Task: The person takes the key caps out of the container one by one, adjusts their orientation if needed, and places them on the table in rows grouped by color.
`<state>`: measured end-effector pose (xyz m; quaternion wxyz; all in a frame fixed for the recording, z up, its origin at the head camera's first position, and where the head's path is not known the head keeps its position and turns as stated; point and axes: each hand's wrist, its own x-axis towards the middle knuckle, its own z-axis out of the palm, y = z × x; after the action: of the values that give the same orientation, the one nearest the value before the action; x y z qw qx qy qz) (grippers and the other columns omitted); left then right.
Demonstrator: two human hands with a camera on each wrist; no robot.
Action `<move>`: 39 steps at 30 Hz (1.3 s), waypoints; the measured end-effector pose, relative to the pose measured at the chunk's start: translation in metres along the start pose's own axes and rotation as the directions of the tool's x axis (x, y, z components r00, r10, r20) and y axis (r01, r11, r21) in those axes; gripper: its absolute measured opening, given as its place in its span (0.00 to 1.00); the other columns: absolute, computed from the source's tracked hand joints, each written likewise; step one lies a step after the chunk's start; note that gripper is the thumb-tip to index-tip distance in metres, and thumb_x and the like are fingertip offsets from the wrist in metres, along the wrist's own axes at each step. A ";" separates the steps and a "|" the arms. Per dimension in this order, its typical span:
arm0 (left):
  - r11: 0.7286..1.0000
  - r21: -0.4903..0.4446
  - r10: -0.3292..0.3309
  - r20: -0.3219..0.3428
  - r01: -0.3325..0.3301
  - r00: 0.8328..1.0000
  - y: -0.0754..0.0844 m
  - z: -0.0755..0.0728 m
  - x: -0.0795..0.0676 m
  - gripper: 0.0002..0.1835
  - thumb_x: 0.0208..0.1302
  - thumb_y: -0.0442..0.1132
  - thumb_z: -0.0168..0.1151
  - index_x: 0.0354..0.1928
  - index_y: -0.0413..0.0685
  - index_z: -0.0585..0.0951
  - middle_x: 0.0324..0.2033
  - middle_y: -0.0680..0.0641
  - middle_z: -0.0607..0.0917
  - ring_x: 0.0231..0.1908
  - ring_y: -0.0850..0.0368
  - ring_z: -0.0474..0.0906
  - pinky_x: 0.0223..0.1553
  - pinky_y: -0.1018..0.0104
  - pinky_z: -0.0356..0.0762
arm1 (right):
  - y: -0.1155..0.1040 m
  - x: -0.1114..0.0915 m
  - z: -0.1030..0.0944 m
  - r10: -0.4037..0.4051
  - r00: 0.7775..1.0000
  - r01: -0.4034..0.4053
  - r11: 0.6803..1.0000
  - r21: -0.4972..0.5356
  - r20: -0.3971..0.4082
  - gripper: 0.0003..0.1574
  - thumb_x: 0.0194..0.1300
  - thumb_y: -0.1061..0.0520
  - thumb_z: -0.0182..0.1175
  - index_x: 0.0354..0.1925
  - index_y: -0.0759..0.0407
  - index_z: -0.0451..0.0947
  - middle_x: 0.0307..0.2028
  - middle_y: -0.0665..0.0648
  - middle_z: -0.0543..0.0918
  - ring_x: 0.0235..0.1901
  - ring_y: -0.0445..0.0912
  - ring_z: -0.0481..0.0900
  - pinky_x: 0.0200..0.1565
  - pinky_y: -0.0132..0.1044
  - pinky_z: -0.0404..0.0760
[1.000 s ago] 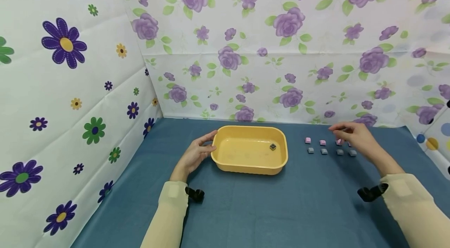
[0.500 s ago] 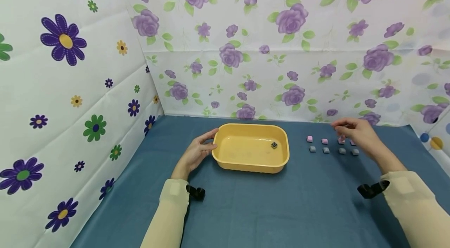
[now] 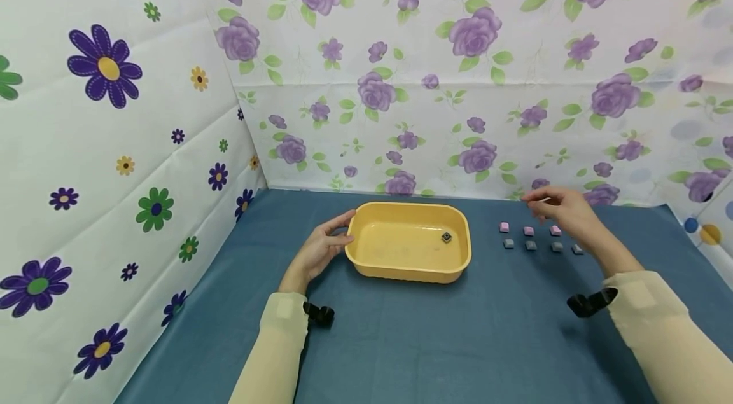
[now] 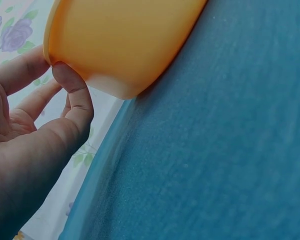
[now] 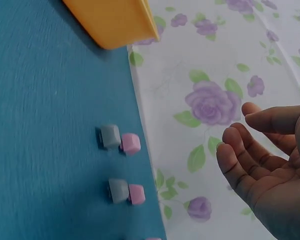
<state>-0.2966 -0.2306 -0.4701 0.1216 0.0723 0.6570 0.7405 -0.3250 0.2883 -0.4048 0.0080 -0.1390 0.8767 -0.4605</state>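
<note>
A shallow yellow plastic tray (image 3: 408,273) stands on the blue cloth, with one small dark keycap-like piece (image 3: 446,237) inside at its right. My left hand (image 3: 321,251) pinches the tray's left rim, the thumb on the near side in the left wrist view. To the tray's right lie two short rows of small keycap-like blocks: pink ones (image 3: 529,231) behind, grey ones (image 3: 530,245) in front. Above the right end of these rows hovers my right hand (image 3: 567,213), fingers loosely bent. In the right wrist view nothing shows between its fingers; thumb and index tips overlap.
Blue cloth (image 3: 435,340) covers the table. White flowered sheets hang behind (image 3: 372,137) and at the left (image 3: 143,156), rising close beyond the tray and blocks. Each wrist carries a black strap mount (image 3: 592,302).
My right hand has shifted left and slightly up over the blocks, and its wrist now covers the place of the rightmost pink one. The left hand and tray hold their place.
</note>
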 end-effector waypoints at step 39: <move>1.000 0.006 -0.002 0.008 0.002 1.000 0.001 0.001 0.000 0.35 0.74 0.25 0.57 0.80 0.49 0.65 0.67 0.36 0.67 0.63 0.40 0.69 0.55 0.62 0.77 | -0.066 0.036 0.071 -0.072 0.979 0.045 0.988 0.145 0.192 0.22 0.79 0.55 0.60 0.63 0.67 0.77 0.62 0.68 0.78 0.55 0.63 0.82 0.53 0.48 0.84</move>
<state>-0.2964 -0.2298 -0.4690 0.1248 0.0752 0.6586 0.7382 -0.3337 0.1868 -0.3877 0.0907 -0.2087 0.8326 -0.5050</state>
